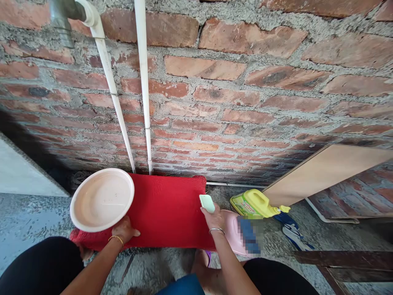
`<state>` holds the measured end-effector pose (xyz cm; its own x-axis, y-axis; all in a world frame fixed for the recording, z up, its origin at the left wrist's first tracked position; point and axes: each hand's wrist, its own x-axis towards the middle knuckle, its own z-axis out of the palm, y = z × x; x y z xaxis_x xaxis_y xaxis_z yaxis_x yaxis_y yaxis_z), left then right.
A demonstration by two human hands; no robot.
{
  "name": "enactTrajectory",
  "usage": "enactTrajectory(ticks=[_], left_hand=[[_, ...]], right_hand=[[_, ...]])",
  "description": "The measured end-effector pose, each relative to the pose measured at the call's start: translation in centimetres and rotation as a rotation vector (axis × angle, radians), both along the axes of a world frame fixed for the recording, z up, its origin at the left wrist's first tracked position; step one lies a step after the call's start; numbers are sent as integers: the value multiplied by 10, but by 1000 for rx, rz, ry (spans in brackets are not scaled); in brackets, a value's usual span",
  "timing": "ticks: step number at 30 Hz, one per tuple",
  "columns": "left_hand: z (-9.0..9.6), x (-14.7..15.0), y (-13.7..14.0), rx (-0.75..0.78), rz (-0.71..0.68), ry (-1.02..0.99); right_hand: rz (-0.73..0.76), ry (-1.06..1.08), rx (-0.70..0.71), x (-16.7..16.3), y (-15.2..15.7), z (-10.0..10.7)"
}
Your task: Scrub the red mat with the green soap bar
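My left hand is at the lower right side of a pale pink basin, its thumb stretched out over a red cloth. The basin's rim hides its other fingers. My right hand grips a pale green bar of soap near the cloth's right edge. The red cloth is spread over a low, long surface, and the basin rests at its left end. A little water and small dark specks appear to lie in the basin.
A brick wall rises behind, with two white pipes and a tap. On the right are a pink tub, a yellow jug, blue-and-white footwear and a leaning board. The concrete floor looks wet at left.
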<state>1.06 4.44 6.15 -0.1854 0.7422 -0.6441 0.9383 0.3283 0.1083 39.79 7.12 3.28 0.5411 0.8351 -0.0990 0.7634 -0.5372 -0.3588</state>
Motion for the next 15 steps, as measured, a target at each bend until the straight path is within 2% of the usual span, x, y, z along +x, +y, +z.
enactTrajectory(ticks=[5,8,10,12,15], left_hand=[[3,1,1,-12,31,-10],[4,2,2,-5,42,-3],[5,3,3,-5,51,1],[6,4,4,-20,70,-5],[6,3,5,-42,88,-23]], right_hand=[[237,73,-29,-94,24,7],[403,27,-116,-130,40,14],[456,-13,-158,-132,46,18],[431,-30,-184,-113,47,19],[238,-4,-188,-58,35,20]])
